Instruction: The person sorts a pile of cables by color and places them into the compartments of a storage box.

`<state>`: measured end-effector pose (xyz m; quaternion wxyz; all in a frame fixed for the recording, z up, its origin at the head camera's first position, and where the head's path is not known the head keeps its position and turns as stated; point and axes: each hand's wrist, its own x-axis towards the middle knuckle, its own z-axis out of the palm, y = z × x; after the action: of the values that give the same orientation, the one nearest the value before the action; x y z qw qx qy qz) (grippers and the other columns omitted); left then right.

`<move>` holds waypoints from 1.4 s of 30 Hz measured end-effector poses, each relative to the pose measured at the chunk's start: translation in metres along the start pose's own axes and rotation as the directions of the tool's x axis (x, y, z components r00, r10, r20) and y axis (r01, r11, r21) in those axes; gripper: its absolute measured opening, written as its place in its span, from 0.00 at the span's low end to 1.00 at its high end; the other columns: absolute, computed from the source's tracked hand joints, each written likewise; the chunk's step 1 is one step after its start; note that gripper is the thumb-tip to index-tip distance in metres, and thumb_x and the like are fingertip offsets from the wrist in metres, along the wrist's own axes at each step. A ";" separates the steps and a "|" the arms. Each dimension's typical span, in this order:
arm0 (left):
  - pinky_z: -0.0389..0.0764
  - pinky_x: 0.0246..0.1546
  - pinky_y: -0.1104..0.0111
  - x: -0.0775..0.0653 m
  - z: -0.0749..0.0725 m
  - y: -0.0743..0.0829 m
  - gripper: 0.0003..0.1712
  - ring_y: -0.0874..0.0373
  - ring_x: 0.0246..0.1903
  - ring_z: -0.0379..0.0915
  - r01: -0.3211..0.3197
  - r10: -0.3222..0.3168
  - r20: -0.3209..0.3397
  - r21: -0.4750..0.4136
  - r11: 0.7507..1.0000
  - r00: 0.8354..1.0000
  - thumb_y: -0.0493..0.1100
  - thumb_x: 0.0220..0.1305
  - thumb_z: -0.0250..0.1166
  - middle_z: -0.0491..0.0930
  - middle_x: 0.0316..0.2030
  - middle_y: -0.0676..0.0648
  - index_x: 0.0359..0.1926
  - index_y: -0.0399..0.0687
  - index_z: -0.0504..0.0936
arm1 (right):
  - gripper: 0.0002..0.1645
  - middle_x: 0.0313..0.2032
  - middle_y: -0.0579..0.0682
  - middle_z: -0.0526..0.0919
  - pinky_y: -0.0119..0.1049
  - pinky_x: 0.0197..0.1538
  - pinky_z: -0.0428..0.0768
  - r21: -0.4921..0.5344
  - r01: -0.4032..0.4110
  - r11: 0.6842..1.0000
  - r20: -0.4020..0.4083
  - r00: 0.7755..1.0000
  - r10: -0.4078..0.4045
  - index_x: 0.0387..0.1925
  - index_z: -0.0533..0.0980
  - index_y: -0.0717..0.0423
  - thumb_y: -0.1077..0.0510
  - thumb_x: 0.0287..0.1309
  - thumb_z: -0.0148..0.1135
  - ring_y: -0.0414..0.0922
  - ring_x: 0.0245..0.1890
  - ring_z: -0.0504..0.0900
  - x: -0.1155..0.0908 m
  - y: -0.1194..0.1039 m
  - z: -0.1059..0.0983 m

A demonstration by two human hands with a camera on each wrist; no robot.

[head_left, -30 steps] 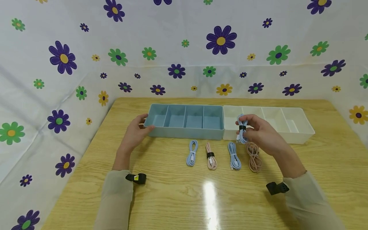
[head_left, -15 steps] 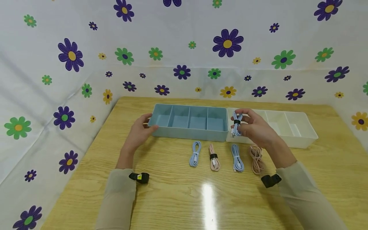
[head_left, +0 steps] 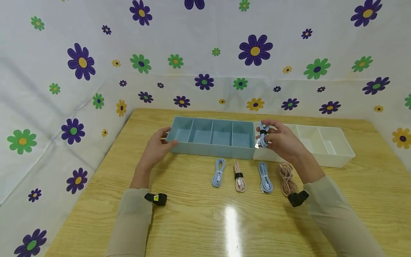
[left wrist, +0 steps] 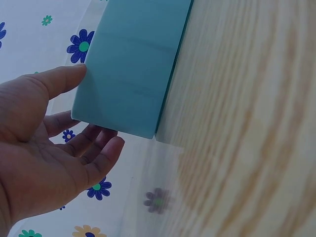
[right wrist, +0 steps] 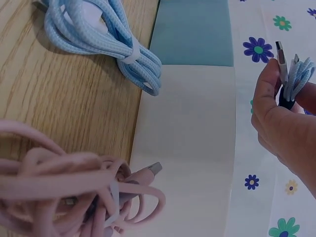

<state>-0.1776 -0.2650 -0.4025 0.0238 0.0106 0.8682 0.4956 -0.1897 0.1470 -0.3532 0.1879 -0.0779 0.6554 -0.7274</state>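
My left hand (head_left: 156, 147) holds the left end of a blue divided box (head_left: 212, 148). In the left wrist view, the thumb lies at the front rim and the fingers bend behind the end wall. My right hand (head_left: 284, 140) pinches a coiled light-blue charging cable (head_left: 264, 132) with a black strap, above the leftmost compartment of a white divided box (head_left: 327, 159). Its metal plug (right wrist: 280, 51) sticks up in the right wrist view. The coil hides part of that compartment, and the hand covers the one beside it.
Bundled cables lie in a row before the boxes: a light-blue cable (head_left: 218, 173), a pink cable with a black strap (head_left: 239, 181), another light-blue cable (head_left: 265, 178) and a brownish-pink cable (head_left: 285, 178). The boxes stand end to end on a wooden table (head_left: 192, 221), before a flowered cloth (head_left: 179, 32).
My right hand has carried the light-blue cable leftward and a little farther from me, over the white box's left end. The left hand has stayed at the blue box. The head view shifted slightly.
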 end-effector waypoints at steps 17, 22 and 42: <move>0.73 0.57 0.48 0.001 0.000 -0.005 0.38 0.38 0.59 0.67 -0.015 0.015 -0.011 -0.002 1.000 1.000 0.46 0.71 0.62 0.65 0.66 0.33 0.75 0.41 0.57 | 0.24 0.51 0.55 0.69 0.33 0.47 0.77 0.109 -0.016 0.994 -0.030 0.999 0.019 0.62 0.60 0.56 0.72 0.67 0.38 0.46 0.43 0.79 0.019 -0.002 0.014; 0.73 0.58 0.48 0.001 0.001 -0.007 0.38 0.38 0.60 0.67 -0.022 0.022 -0.002 -0.011 1.000 1.000 0.46 0.72 0.61 0.64 0.67 0.33 0.75 0.41 0.57 | 0.23 0.51 0.54 0.69 0.33 0.47 0.76 0.101 -0.020 0.995 -0.041 0.999 0.024 0.59 0.61 0.53 0.72 0.67 0.38 0.45 0.43 0.77 0.022 0.000 0.018; 0.73 0.58 0.48 0.001 -0.001 -0.006 0.37 0.39 0.60 0.67 -0.016 0.016 0.001 -0.019 1.000 1.000 0.44 0.71 0.61 0.64 0.67 0.33 0.75 0.42 0.57 | 0.15 0.45 0.50 0.70 0.36 0.47 0.70 0.264 -0.108 0.959 0.011 0.994 0.109 0.54 0.65 0.50 0.46 0.77 0.45 0.47 0.47 0.71 0.044 0.009 0.030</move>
<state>-0.1788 -0.2683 -0.4071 0.0204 0.0173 0.8632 0.5041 -0.2177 0.1017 -0.3640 0.2350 -0.0145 0.5564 -0.7968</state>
